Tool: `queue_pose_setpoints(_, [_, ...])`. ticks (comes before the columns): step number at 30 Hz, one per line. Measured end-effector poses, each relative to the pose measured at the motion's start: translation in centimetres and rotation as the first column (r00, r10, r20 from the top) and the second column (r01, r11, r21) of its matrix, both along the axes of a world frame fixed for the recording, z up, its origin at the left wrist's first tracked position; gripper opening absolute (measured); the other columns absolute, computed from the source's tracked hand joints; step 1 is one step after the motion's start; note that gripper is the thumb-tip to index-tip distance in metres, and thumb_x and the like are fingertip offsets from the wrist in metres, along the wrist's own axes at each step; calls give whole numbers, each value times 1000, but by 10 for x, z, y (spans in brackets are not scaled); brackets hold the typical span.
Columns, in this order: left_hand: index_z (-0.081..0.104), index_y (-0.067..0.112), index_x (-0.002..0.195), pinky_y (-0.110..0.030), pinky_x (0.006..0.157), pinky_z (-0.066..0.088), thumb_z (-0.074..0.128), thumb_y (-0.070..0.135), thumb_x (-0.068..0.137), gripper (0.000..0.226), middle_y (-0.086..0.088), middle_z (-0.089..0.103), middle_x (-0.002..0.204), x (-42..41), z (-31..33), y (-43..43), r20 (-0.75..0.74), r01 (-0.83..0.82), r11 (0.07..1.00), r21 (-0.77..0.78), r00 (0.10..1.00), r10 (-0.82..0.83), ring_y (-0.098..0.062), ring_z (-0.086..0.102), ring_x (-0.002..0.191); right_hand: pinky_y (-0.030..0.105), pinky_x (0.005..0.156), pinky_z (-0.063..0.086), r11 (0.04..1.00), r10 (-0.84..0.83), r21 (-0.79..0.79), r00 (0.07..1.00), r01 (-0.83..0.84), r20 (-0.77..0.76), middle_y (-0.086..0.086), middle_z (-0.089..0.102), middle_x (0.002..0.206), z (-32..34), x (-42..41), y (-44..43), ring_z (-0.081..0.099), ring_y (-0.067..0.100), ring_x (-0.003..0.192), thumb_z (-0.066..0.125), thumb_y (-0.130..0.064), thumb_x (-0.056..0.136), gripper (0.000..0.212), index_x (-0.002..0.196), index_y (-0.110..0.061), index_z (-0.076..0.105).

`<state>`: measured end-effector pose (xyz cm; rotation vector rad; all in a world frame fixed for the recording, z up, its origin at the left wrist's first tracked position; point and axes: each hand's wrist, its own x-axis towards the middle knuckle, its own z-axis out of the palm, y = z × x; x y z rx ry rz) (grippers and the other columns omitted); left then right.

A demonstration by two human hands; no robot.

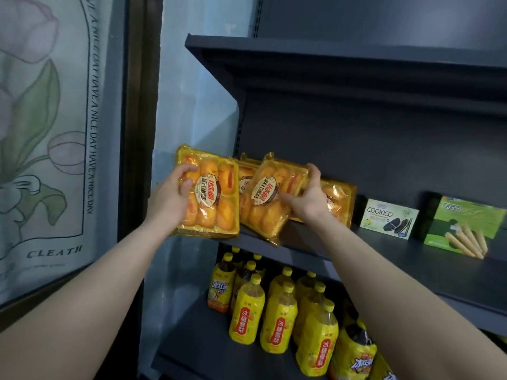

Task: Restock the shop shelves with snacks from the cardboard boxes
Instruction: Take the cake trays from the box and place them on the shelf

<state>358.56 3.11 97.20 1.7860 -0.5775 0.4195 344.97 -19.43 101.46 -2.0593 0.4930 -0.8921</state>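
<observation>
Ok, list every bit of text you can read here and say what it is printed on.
"COOKICO": white cookie box.
"CLEATH": foot of the flower poster.
"HAVE A NICE DAY", repeated: along the poster's arch.
"达利园": oval label on each held cake pack.
"冰糖雪梨": yellow bottles.
"冰红茶": leftmost bottle.
Green box: lettering too blurred; small print everywhere unreadable.
</observation>
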Motion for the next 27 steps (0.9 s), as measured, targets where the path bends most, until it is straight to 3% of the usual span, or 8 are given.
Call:
queue_pose_setpoints(4, [49,42,129,-45,77,59,38,32,105,28,7,54,120,3,4,-9,-26,11,1000,-18,1000,-12,-21,60,101,42,87,53,999,-52,-6,990,54,128,7,51,139,19,-5,-19,58,28,120,59,-11,97,81,153,-43,9])
queue_pose_setpoints(7, [50,43,128,-47,82,57,37,33,105,28,4,57,128,5,10,-16,-13,2,1000,-20,1000,-2,-24,60,106,44,97,50,966,-157,-184,977,182,141,7,55,137,46,-16,-49,56,31,121,52,-11,99,64,148,-42,24])
queue_pose_setpoints(11, [49,43,128,-49,87,55,37,32,106,28,0,56,133,7,13,-29,-6,0,1000,-13,1000,0,-26,59,111,43,93,49,853,-227,-509,961,118,-158,9,55,136,70,-22,-85,53,36,121,47,-11,93,57,140,-41,35])
queue_pose_setpoints(13, [49,40,130,-47,86,56,37,30,106,28,1,55,134,6,14,-36,-2,2,1000,-15,1000,-2,-25,58,111,47,97,50,819,-234,-574,922,16,-308,8,54,138,73,-20,-98,53,35,122,49,-12,91,59,137,-46,36])
queue_pose_setpoints(16, [49,41,129,-45,81,58,38,30,106,28,1,56,133,7,13,-46,-18,11,1000,-29,1000,-12,-24,60,108,44,91,53,772,-242,-623,849,-125,-471,4,55,136,61,-8,-112,56,30,118,59,-25,91,57,135,-53,36])
queue_pose_setpoints(20, [49,42,129,-45,79,59,38,31,106,28,1,57,132,10,11,-55,-25,-9,1000,-30,1000,9,-23,61,107,45,101,43,603,-367,-771,787,-204,-496,6,53,140,32,15,-131,51,30,126,50,-46,98,50,145,-52,31])
queue_pose_setpoints(27, [49,42,129,-48,83,58,38,32,105,28,1,55,133,14,8,-65,-42,9,998,-55,999,-12,-23,60,110,47,103,42,581,-346,-787,811,-209,-471,6,48,137,29,27,-142,49,30,125,47,-46,100,45,143,-44,37])
